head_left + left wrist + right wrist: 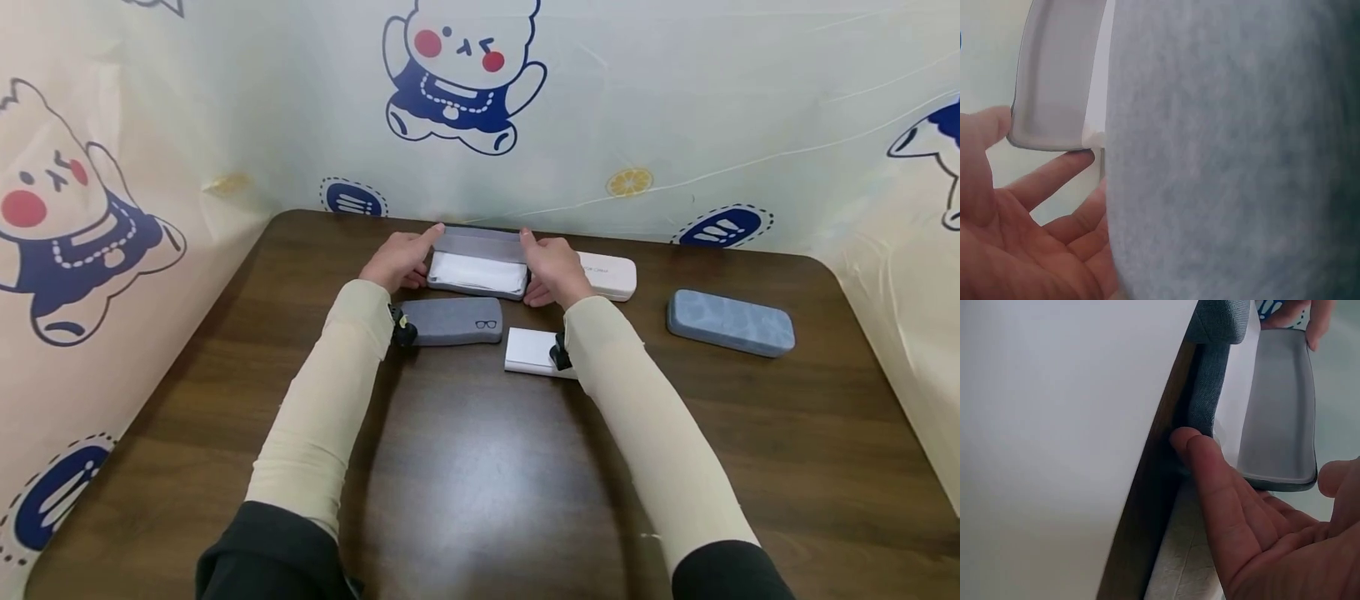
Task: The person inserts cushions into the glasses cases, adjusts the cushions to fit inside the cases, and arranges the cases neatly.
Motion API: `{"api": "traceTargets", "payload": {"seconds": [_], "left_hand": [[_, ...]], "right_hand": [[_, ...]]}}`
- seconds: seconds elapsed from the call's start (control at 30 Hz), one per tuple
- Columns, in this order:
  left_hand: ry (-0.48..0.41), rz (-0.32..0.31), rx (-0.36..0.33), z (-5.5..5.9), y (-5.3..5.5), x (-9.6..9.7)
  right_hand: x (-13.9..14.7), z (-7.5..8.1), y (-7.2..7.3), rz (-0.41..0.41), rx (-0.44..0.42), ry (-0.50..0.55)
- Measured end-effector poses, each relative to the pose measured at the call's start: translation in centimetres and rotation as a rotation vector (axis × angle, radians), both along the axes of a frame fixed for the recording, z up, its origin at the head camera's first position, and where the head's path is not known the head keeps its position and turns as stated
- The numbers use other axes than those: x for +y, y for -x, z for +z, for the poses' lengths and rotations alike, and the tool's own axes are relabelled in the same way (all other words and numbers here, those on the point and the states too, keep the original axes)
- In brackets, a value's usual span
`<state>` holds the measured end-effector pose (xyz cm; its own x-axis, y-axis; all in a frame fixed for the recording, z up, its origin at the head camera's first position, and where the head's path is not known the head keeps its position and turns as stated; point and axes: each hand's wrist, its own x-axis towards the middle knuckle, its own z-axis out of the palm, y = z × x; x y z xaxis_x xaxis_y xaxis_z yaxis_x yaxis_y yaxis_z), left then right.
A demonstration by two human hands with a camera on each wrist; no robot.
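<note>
A grey glasses case [480,243] stands with its lid up at the back of the table, a white cloth [477,272] lying inside. My left hand [401,260] holds its left end, thumb at the lid's upper corner and fingers lower down. At the other end, my right hand [555,271] grips the case likewise, thumb by the lid edge and fingertips against the base. The right wrist view shows the lid's grey lining [1279,406] and those fingers [1210,481] at the side. A closed grey case [450,321] with a glasses print lies just in front.
A white case [611,275] sits right of the open one, partly behind my right hand. A white flat box [528,348] lies under my right wrist. Further right is a blue case [731,321]. A printed curtain [637,100] hangs behind the brown table [480,467].
</note>
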<state>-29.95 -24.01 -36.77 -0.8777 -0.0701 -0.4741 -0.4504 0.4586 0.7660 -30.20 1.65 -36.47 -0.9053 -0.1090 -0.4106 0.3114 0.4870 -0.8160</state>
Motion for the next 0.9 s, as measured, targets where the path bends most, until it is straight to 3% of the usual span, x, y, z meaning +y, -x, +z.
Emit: {"api": "traceTargets", "payload": {"seconds": [0.4,0.6,0.77,0.9], "left_hand": [[-0.078,-0.045,-0.006,-0.1,-0.5,-0.8],[-0.138,-0.038,0.018,-0.4,-0.7,-1.5],[-0.123,-0.066,0.033,-1.0,-1.4,-2.0],[-0.060,-0.055,0.047,-1.1,-2.2,-1.9]], "right_hand": [[0.5,0.3,-0.1,-0.031,-0.070,0.073],[0.5,0.1,-0.5,-0.027,-0.025,0.108],[0.2,-0.7,-0.8,0.016,0.049,0.024],[0.4,-1.0,-1.1,0.047,0.039,-0.015]]}}
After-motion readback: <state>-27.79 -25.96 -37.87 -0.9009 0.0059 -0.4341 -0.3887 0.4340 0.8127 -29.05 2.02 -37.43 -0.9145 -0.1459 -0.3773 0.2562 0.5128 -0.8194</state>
